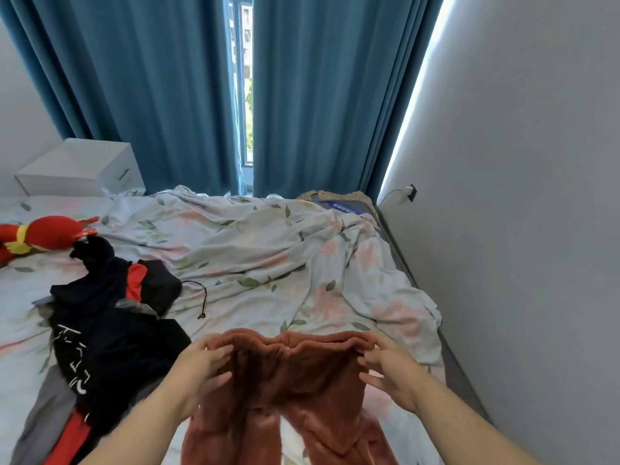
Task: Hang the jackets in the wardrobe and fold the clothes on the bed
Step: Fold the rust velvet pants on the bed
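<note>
Our left hand (206, 362) and right hand (391, 369) pinch the brown fleece trousers (295, 380) at opposite waistband ends; soft, light and floppy, we judge, best held there.

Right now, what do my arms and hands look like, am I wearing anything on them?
Nothing worn that the head view shows. The left hand and right hand have no gloves, rings or wristbands. The left forearm and right forearm are uncovered down to the frame edge, with no sleeve, watch or marking in view.
</note>
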`<state>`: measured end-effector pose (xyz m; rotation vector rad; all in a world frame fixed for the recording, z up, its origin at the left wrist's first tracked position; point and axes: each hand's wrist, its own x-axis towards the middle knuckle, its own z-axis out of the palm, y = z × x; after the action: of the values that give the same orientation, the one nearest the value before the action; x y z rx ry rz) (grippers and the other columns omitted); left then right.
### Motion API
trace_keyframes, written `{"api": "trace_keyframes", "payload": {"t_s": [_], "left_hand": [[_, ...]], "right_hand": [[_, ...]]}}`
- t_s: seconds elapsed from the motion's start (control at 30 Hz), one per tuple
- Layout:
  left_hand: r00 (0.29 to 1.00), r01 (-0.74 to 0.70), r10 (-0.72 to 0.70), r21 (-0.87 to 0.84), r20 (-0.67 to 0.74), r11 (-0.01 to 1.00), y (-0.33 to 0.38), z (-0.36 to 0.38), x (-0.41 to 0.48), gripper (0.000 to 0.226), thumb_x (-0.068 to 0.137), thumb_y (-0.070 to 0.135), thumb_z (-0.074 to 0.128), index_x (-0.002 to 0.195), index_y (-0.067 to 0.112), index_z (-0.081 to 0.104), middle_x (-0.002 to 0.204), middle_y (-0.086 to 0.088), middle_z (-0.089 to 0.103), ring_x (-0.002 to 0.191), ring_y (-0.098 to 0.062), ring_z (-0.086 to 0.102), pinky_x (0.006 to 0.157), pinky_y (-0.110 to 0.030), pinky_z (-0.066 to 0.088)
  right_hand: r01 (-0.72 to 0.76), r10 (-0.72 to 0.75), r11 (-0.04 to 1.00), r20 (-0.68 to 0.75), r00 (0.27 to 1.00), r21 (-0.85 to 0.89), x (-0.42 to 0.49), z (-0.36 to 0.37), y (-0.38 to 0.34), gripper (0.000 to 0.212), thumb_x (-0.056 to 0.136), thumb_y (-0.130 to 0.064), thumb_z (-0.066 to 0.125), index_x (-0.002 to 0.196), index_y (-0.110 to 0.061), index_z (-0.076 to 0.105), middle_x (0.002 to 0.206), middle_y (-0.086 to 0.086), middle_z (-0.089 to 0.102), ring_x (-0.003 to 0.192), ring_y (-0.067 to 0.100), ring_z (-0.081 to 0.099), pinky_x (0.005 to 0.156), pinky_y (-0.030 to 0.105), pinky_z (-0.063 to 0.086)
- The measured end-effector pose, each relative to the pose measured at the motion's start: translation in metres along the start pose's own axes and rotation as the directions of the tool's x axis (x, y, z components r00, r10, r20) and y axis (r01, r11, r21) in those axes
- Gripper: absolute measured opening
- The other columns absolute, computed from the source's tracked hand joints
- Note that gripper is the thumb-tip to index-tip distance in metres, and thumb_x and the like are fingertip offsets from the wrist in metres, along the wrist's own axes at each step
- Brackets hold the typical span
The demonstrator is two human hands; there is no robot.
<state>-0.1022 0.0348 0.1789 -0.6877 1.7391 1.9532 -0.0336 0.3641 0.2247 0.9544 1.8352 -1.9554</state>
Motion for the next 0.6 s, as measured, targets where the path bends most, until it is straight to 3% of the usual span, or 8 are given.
{"api": "trace_keyframes", "payload": {"t_s": [0.17,0.23,0.37,0.43,0.53,0.57,0.6], "left_hand": [[0.999,-0.029,0.032,-0.073,0.037,0.997,-0.045,0.013,0.103,0.044,0.095,-0.010,0.042,0.121,0.020,0.060,0.118,-0.001,0.070,0.114,-0.016,0.062,0.097,-0.042,0.050],[0.999,-0.030,0.031,-0.065,0.021,0.997,-0.067,0.015,0.144,0.050,0.092,-0.014,0.039,0.120,0.022,0.060,0.118,0.001,0.069,0.114,-0.012,0.061,0.099,-0.042,0.049],[0.991,-0.125,0.125,0.007,0.047,0.992,-0.100,0.020,0.228,0.060,0.083,-0.020,0.039,0.112,0.028,0.062,0.115,0.007,0.070,0.106,0.000,0.063,0.077,-0.029,0.053],[0.979,-0.203,0.200,0.080,0.045,0.976,-0.113,0.024,0.262,0.065,0.077,-0.022,0.042,0.111,0.030,0.060,0.113,0.006,0.071,0.100,-0.002,0.067,0.069,-0.026,0.056],[0.935,-0.343,0.355,0.205,-0.022,0.917,-0.139,0.028,0.304,0.061,0.069,-0.009,0.053,0.105,0.039,0.060,0.097,0.002,0.074,0.093,-0.023,0.071,0.079,-0.051,0.060],[0.914,-0.378,0.402,0.246,-0.056,0.893,-0.149,0.030,0.315,0.055,0.071,-0.001,0.057,0.105,0.041,0.059,0.092,0.004,0.074,0.090,-0.024,0.071,0.083,-0.054,0.058],[0.876,-0.420,0.473,0.329,-0.097,0.846,-0.157,0.032,0.324,0.046,0.076,0.007,0.060,0.106,0.042,0.058,0.090,0.008,0.073,0.088,-0.015,0.070,0.086,-0.046,0.058]], "right_hand": [[0.029,-0.033,0.984,0.020,0.999,0.175,0.112,0.012,0.042,0.048,0.095,0.009,0.048,0.120,-0.029,0.066,0.119,-0.003,0.069,0.117,0.016,0.062,0.101,0.044,0.049],[0.049,-0.057,0.984,0.043,0.997,0.173,0.158,0.016,0.062,0.051,0.096,0.010,0.044,0.119,-0.030,0.065,0.120,-0.007,0.067,0.117,0.013,0.060,0.100,0.042,0.049],[0.155,-0.158,0.985,0.040,0.987,0.079,0.253,0.029,0.095,0.064,0.092,0.014,0.035,0.113,-0.041,0.062,0.119,-0.016,0.063,0.113,0.002,0.057,0.081,0.029,0.050],[0.196,-0.199,0.979,0.052,0.979,0.056,0.292,0.037,0.111,0.067,0.090,0.017,0.035,0.119,-0.037,0.061,0.122,-0.013,0.064,0.111,0.004,0.058,0.070,0.026,0.049],[0.276,-0.276,0.960,-0.013,0.961,0.038,0.340,0.048,0.142,0.051,0.090,0.011,0.049,0.119,-0.026,0.068,0.105,-0.002,0.073,0.076,0.012,0.060,0.050,0.026,0.042],[0.308,-0.308,0.951,-0.063,0.949,0.000,0.352,0.049,0.152,0.044,0.090,0.006,0.055,0.115,-0.026,0.070,0.092,-0.002,0.074,0.064,0.011,0.057,0.047,0.026,0.043],[0.334,-0.336,0.942,-0.098,0.937,-0.029,0.364,0.051,0.159,0.039,0.089,0.002,0.058,0.113,-0.025,0.072,0.082,-0.003,0.072,0.054,0.009,0.053,0.044,0.025,0.043]]}}
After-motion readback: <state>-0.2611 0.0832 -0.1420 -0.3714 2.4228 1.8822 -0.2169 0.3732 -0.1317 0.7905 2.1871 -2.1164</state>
